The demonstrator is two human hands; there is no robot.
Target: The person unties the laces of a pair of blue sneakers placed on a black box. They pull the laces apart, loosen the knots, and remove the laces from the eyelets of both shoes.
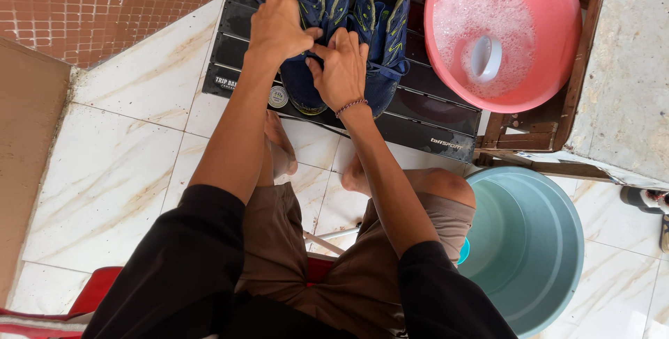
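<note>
Nearest the camera, the person is sitting in brown shorts and black sleeves, bare feet resting on the white tiled floor. A teal bucket is standing well to the right of the fingers, beside the right knee. Further out, both arms are reaching to a low black slatted bench. The left hand and right hand are meeting over the left blue shoe, fingers pinched together on its laces; whether they are actually gripping the lace cannot be told. The right blue shoe is lying just beside it. A small round tin is sitting just below the left hand. Farthest right, a pink basin is holding soapy foam and a white cup
</note>
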